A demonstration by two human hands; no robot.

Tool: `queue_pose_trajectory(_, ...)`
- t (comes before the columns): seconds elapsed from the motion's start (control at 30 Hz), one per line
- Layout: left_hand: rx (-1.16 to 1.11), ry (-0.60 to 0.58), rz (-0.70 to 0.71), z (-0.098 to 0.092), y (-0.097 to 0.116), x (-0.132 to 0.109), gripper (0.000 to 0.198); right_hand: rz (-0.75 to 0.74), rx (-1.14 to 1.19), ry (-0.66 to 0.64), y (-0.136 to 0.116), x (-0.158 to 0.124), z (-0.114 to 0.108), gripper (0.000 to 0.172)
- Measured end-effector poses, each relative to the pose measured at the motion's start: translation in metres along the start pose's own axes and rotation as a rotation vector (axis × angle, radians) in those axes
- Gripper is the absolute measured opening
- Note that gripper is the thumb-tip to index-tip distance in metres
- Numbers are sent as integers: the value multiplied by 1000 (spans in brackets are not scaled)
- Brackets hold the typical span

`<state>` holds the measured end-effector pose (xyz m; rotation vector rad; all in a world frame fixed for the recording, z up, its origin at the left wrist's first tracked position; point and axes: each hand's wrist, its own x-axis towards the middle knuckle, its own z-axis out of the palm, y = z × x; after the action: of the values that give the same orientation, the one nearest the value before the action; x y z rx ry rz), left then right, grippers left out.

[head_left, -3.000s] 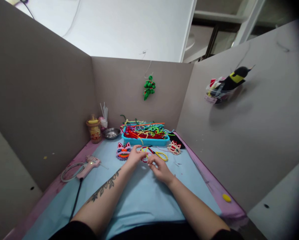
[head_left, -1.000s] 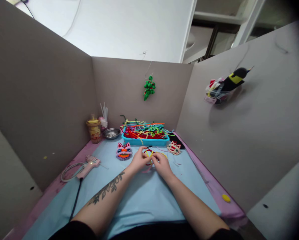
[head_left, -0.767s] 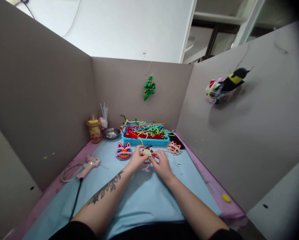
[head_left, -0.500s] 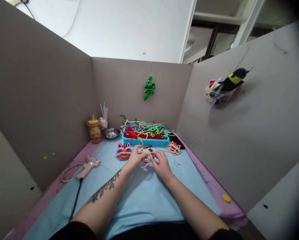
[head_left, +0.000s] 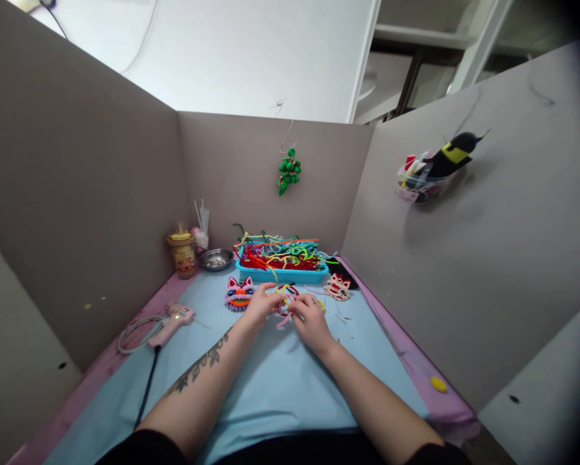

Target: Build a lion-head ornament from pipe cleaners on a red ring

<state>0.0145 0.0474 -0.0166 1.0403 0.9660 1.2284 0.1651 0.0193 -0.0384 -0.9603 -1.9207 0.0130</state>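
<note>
Between my two hands are bent pipe cleaners, with a pink pipe cleaner (head_left: pixel 284 321) hanging below the fingertips and yellow and dark red ones around it. My left hand (head_left: pixel 263 303) pinches the bundle from the left. From the right, my right hand (head_left: pixel 312 321) closes its thumb and fingers on the same pipe cleaners. Fingers hide much of the piece. Beside my left hand lies a pink and orange fuzzy lion-head figure (head_left: pixel 239 294). A cream and red lion-head figure (head_left: pixel 337 287) lies beyond my right hand.
Behind the hands stands a blue tray (head_left: pixel 283 276) heaped with coloured pipe cleaners. A pink glue gun (head_left: pixel 171 325) with its cord lies left, near a metal bowl (head_left: pixel 216 259) and a lidded cup (head_left: pixel 182 254). Grey partitions (head_left: pixel 270 139) enclose the table; a yellow disc (head_left: pixel 438 385) sits right.
My hands have shifted slightly while staying together on the pipe cleaners. A yellow strand now shows past my right fingers, and the pink end hangs at a slightly different angle.
</note>
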Motion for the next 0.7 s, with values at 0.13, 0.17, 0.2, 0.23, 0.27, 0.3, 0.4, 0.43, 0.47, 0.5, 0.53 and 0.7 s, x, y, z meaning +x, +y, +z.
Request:
queue_pose_trajectory(0.13,43,21,38,1,1,-1,56,-14,124,-5,2,1,0,20)
queue_pose_trajectory(0.17,55,25,50,1,0,-1,55,-9,153,0,2,1,0,20)
queue_pose_trajectory(0.2,63,28,64,1,0,-1,55,-4,175,1,2,1,-1,20)
queue_pose_trajectory(0.23,67,28,80,1,0,-1,55,1,192,-2,1,1,-1,21)
queue_pose_trajectory(0.27,71,25,97,1,-1,0,54,2,205,-9,0,1,-2,21)
queue_pose_trajectory(0.3,78,21,114,1,-1,0,54,-3,215,-26,-1,2,-2,21)
queue_pose_trajectory(0.4,110,8,159,0,-3,0,54,-18,247,-90,-4,2,-3,22)
queue_pose_trajectory(0.43,120,1,168,-1,-3,1,54,-5,258,-104,-5,2,-3,22)
queue_pose_trajectory(0.47,130,-7,176,-1,-3,1,54,27,269,-109,-4,2,-3,21)
queue_pose_trajectory(0.5,140,-15,187,-1,-3,1,54,76,282,-104,-4,2,-2,21)
queue_pose_trajectory(0.53,149,-22,200,-1,-3,0,54,136,295,-92,-3,2,-1,20)
queue_pose_trajectory(0.7,153,-15,248,4,-2,-1,54,374,404,1,3,1,7,17)
